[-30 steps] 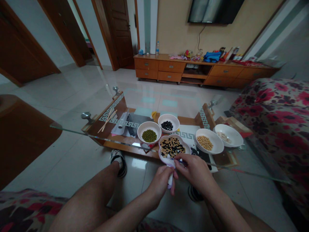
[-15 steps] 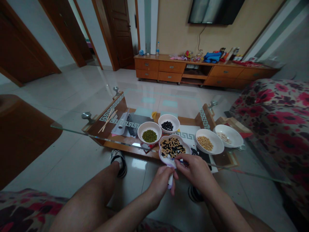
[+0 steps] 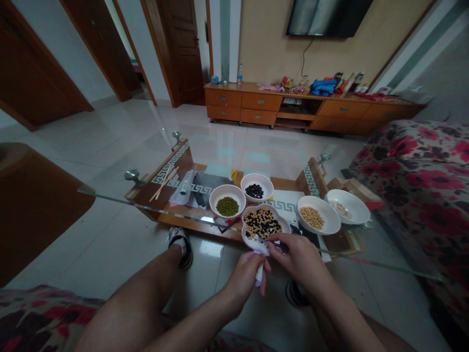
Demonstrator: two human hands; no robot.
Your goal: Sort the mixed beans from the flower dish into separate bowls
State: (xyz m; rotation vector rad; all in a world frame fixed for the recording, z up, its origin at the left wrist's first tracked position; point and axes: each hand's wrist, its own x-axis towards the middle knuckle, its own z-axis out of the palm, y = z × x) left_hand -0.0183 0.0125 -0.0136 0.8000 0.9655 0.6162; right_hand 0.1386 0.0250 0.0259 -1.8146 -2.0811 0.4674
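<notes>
My left hand (image 3: 246, 276) is closed around the handle of a white and lilac flower-shaped dish (image 3: 287, 217). A mix of black beans and tan beans (image 3: 262, 224) covers much of its inside. In my right hand (image 3: 298, 256) is a slim tool (image 3: 278, 244) with a dark shaft and a metallic tip; its exact kind is too small to tell. The tip is at the near side of the dish, by the handle. Just behind the dish stand a bowl of green beans (image 3: 227, 207) and a bowl of black beans (image 3: 254, 191). To the right is a bowl of tan beans (image 3: 311, 217).
A white bowl (image 3: 357, 210) with pale pieces is at the far right of the glass table (image 3: 120, 156). Wooden chopsticks (image 3: 160, 185) lie at the left. My legs and shoes are below the near glass edge. A floral sofa (image 3: 425, 156) stands at the right.
The tip of the slim tool has shifted slightly within the near part of the dish. My left hand keeps its hold on the handle, and the bowls stay in place.
</notes>
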